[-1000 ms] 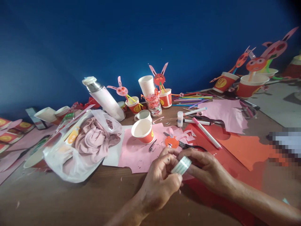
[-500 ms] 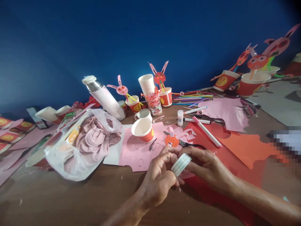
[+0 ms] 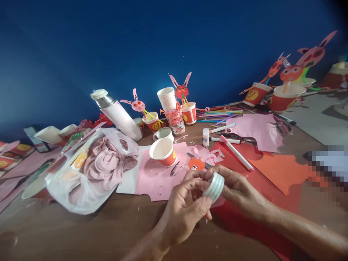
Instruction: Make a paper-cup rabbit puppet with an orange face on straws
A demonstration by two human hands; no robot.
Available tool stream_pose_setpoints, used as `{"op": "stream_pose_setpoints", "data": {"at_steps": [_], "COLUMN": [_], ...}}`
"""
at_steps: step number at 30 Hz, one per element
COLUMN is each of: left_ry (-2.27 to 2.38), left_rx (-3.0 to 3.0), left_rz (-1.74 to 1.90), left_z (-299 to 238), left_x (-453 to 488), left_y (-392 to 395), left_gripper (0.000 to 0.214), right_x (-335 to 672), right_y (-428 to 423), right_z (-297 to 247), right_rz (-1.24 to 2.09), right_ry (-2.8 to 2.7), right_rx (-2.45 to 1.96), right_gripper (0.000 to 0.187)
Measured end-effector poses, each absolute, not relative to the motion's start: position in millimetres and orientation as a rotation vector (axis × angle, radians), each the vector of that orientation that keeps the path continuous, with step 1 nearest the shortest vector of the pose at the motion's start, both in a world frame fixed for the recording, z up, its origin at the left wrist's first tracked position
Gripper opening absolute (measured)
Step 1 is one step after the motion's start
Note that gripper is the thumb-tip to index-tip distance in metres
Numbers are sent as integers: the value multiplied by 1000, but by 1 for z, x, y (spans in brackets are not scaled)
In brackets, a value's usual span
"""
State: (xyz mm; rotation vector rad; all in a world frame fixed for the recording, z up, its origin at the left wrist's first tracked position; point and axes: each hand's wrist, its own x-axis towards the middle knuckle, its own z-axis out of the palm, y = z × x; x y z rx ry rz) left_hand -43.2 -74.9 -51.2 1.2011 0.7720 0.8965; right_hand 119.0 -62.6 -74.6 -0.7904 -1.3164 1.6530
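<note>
Both my hands meet over the near edge of the wooden table point(image 3: 81, 232). Between them is a small white roll of tape point(image 3: 214, 186). My right hand point(image 3: 239, 188) grips the roll from the right. My left hand point(image 3: 185, 208) pinches at the roll's left side with thumb and forefinger. Just beyond the hands lie an orange paper circle point(image 3: 196, 164) with pink strips and a pair of scissors, on pink paper point(image 3: 157, 177). An orange and white paper cup point(image 3: 164, 151) stands on that paper.
A plastic bag with pink cloth point(image 3: 95, 170) lies at the left, a tilted white flask point(image 3: 116, 114) behind it. Paper-cup rabbit figures point(image 3: 187, 105), stacked cups, coloured sticks point(image 3: 220, 112), markers point(image 3: 236, 153), a glue stick point(image 3: 206, 137), red and orange sheets point(image 3: 280, 170) fill the far side.
The tape roll has turned in my hands and lifted slightly, its round face now showing more. The view has shifted a little to the right.
</note>
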Motion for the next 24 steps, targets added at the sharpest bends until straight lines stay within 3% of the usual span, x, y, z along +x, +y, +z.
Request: {"op": "stream_pose_setpoints", "data": {"at_steps": [13, 20, 24], "left_ry": [887, 1089, 1150], "left_rx": [1341, 1851, 2101], "left_rz": [886, 1001, 1118], "left_z": [-46, -49, -47], "left_x": [-40, -44, -43], "left_y": [-81, -80, -79], "left_gripper": [13, 9, 11], "right_x": [117, 118, 120], "right_y": [-67, -67, -65], "right_z": [-77, -74, -66], "right_rz": [1552, 1379, 1454], "right_ry": [-1362, -1422, -1289], "right_rx": [-830, -921, -950], "right_gripper": [33, 24, 22]}}
